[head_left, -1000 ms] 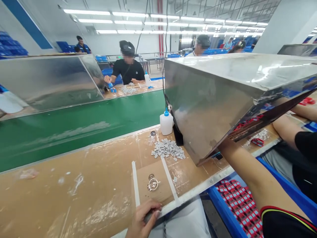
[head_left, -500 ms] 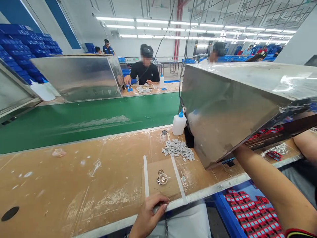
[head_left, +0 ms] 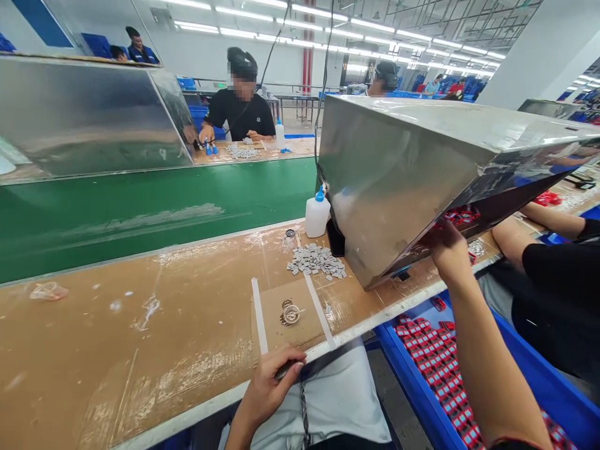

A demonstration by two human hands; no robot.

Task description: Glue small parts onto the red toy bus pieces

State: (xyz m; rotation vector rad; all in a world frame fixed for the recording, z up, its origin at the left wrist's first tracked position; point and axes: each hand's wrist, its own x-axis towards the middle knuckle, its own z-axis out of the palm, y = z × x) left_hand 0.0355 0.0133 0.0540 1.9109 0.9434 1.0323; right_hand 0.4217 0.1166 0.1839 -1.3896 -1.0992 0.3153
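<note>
My left hand (head_left: 277,374) rests at the table's front edge with its fingers curled together. What they hold, if anything, I cannot make out. Just beyond it, a small round cup (head_left: 291,314) sits beside shiny brown smears on a cardboard pad (head_left: 272,294) edged with white tape. My right hand (head_left: 447,250) reaches under the slanted metal hood (head_left: 398,187), close to red parts (head_left: 462,215) lying inside. Its fingers are hidden there. Between the pad and the hood lies a pile of small grey rectangular pieces (head_left: 316,261).
A white squeeze bottle (head_left: 317,217) with a blue cap stands beside the hood. A blue bin (head_left: 412,387) holding rows of red parts sits below the table at right. Another person's arms are farther right. A green belt (head_left: 154,206) runs behind the table; a person sits across it.
The view has turned right and down. My right hand, hidden under the hood before, now shows partly at its opening beside red parts. My left hand stays at the table edge.
</note>
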